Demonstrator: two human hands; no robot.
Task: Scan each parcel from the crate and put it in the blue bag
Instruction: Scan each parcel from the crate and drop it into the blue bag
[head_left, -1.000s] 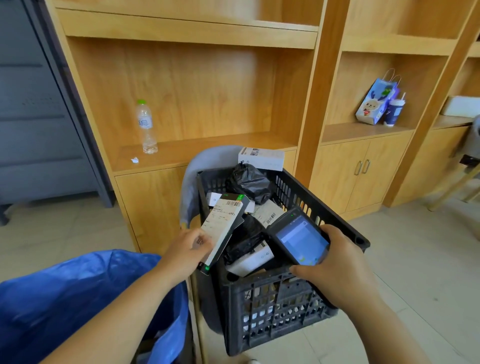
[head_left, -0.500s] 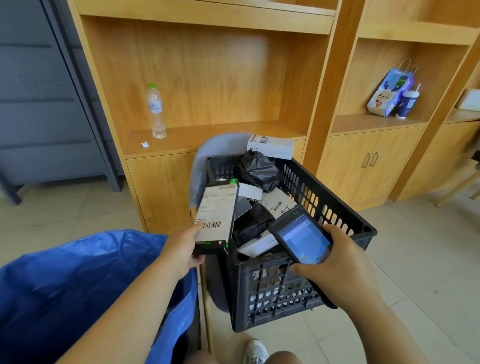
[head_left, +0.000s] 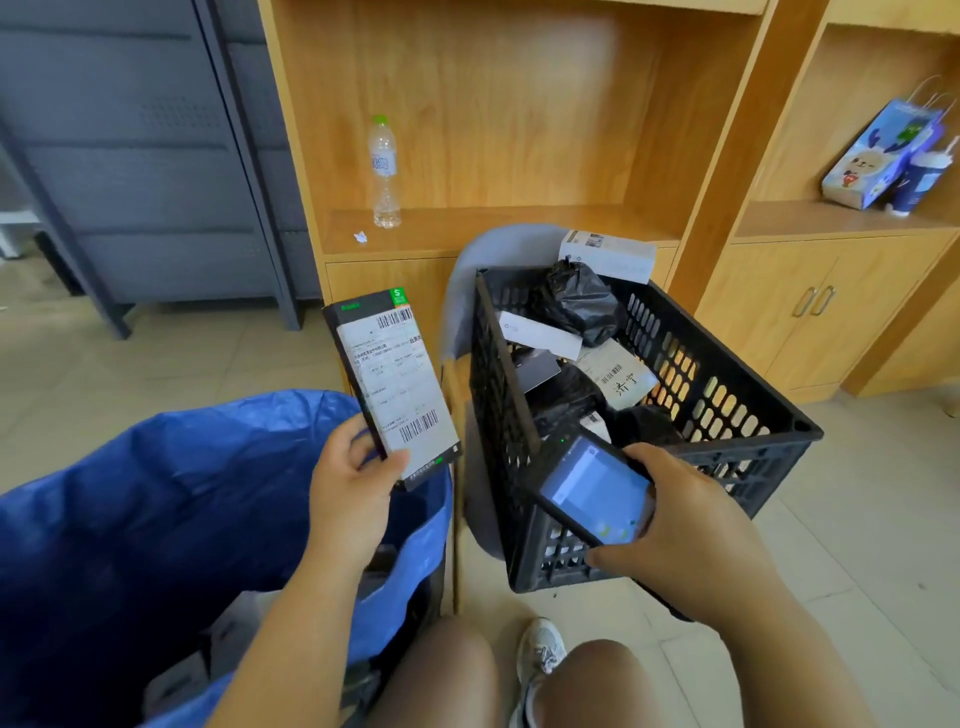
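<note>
Now we are holding the parcel (head_left: 397, 384) upright in our left hand (head_left: 356, 475), thumb lying across its lower front and fingers (head_left: 358, 441) curling round its left edge, with the label and both barcodes facing us. Over the last second we have been lifting it out of the crate (head_left: 727, 457) and carrying it left. It is hanging clear of the crate wall, just above the right rim of the blue bag (head_left: 156, 493).

Our right hand (head_left: 691, 530) is gripping the scanner (head_left: 592, 491), fingers wrapping its body, screen lit and turned up toward us. It has been staying over the crate's near left corner, its top end angling toward the parcel.

We are judging that the scan is the step in hand. Whether the code has registered we cannot tell, since the screen is too small to read. With the parcel already sitting over the bag, only a short drop is remaining for it.

Several more parcels are waiting in the crate, among them a black wrapped bundle (head_left: 576, 301) at the far end. A white box (head_left: 608, 254) is resting on the far rim.
</note>
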